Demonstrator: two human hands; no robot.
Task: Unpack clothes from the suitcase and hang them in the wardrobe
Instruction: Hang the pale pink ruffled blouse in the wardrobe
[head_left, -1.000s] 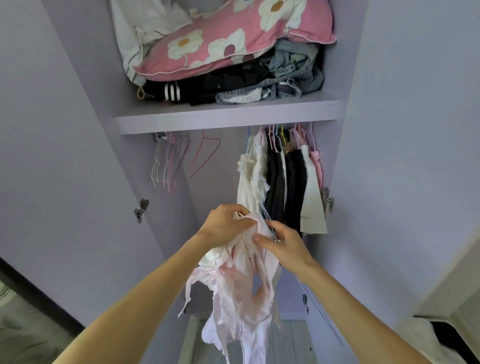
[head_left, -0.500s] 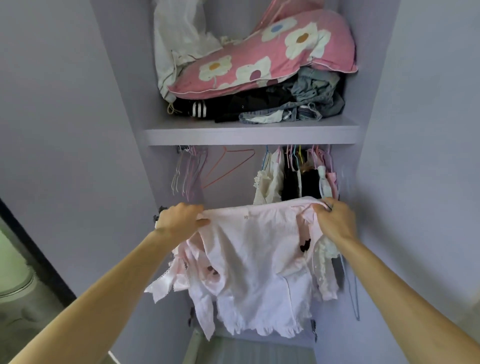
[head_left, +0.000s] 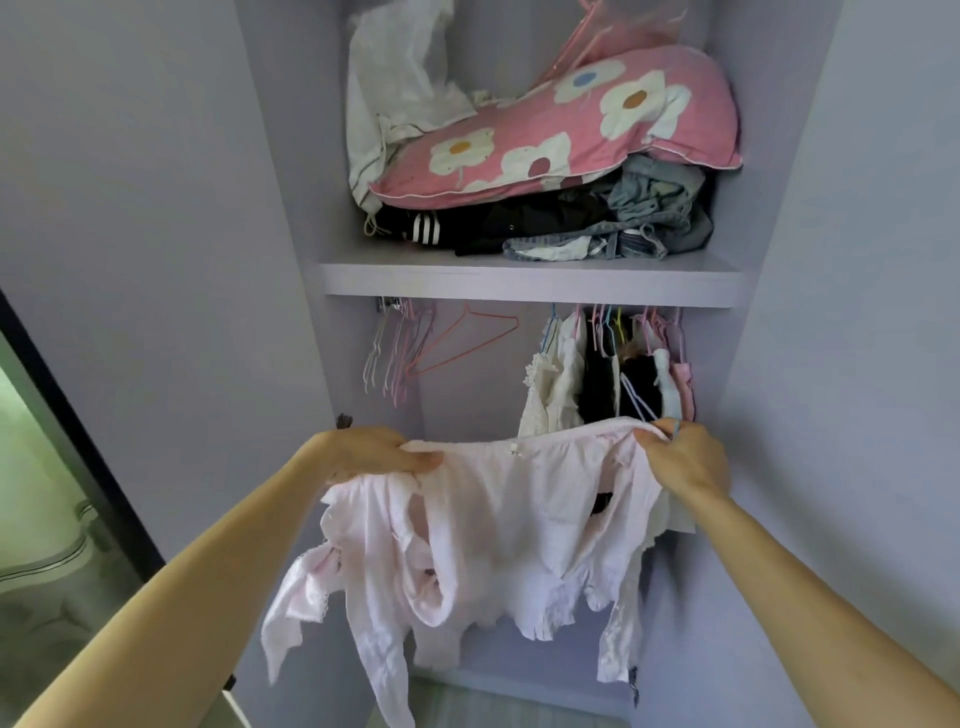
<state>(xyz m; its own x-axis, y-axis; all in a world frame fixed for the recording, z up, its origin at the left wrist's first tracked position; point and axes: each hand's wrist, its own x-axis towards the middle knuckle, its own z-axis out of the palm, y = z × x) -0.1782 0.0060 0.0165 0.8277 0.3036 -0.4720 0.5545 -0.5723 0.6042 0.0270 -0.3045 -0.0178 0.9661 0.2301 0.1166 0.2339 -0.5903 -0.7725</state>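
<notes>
Both hands, left hand (head_left: 371, 454) and right hand (head_left: 685, 457), pinch a pink top (head_left: 519, 519) spread wide below the shelf (head_left: 519, 280). The right grip also holds a blue hanger (head_left: 636, 397). Likely next: thread the hanger into the neckline, then hook it in the open stretch between spare hangers (head_left: 405, 348) and hung clothes (head_left: 602, 374).

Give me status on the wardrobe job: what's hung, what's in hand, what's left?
Done: several garments already hang at the right end of the rail. In hand: a pale pink top, stretched by its upper edge between the left hand and right hand, which also pinches a blue hanger. Left: threading that hanger in and hooking it on the rail. Empty hangers remain at left; the suitcase is out of view.
</notes>
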